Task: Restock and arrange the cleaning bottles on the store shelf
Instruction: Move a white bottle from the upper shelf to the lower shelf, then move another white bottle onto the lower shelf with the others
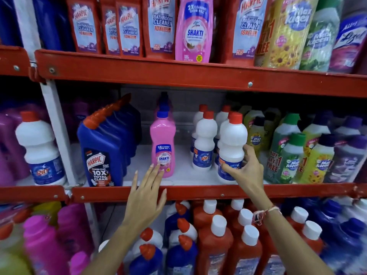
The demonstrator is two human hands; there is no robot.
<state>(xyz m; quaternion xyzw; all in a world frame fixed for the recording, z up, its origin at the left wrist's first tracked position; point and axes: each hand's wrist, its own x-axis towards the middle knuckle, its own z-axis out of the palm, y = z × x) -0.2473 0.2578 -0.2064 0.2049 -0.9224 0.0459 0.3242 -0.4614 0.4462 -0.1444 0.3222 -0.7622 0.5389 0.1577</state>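
Two bare hands are at the middle shelf [198, 190], a red-edged metal shelf with a white deck. The right hand [245, 168] is closed around the lower body of a white bottle with a red cap [232, 147] — thumb across the blue label at the front, fingers wrapped round the far right side; the bottle stands upright on the deck at the front edge. Just behind and to the left of that grip stands a cluster of matching white bottles [204, 139], all upright, the nearest apart from the held one by a narrow gap. Immediately right of the grip is a row of Max Kleen bottles [290, 155] in yellow, green and purple, packed close together. A thread band [264, 213] circles the right wrist. The left hand [145, 197] is open with fingers spread and holds nothing; its palm lies over the shelf's red front lip and its fingertips [156, 165] reach the base of a pink Shakti bottle [162, 143] — whether they touch it cannot be told with certainty. That pink bottle stands upright, with further pink bottles lined behind it. Left of the open hand stands a row of blue Harpic bottles [103, 149] with red caps, leaning slightly. A bare stretch of deck separates the pink bottle from the white cluster, between the two hands. Above both hands, the upper shelf carries red Harpic pouches [127, 26]; below the wrists stand red bottles with white caps [214, 241].
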